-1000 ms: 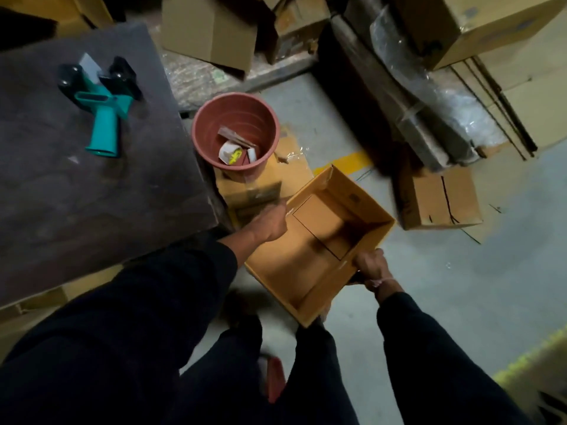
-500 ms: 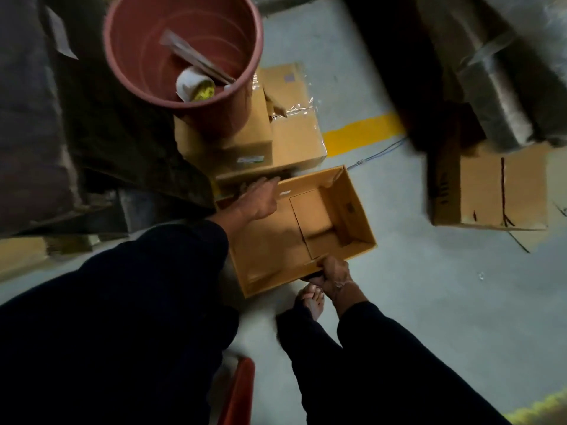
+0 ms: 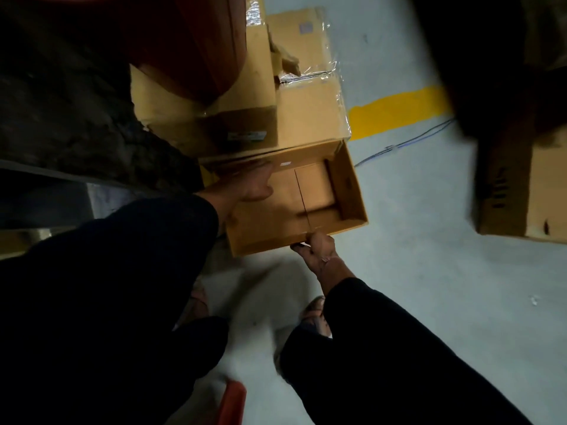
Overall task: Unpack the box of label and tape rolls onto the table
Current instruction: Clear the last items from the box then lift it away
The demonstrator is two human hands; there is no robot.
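No text is reading clearly: the sticker (image 3: 247,136) on the wrapped carton (image 3: 214,118), at twelve o'clock, is showing only blur.

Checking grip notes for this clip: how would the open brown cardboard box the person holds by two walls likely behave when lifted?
The open brown cardboard box looks empty, so it is probably light. Its thin walls may flex where the left hand and right hand grip them. The seam between its bottom flaps suggests that the floor could sag under load.
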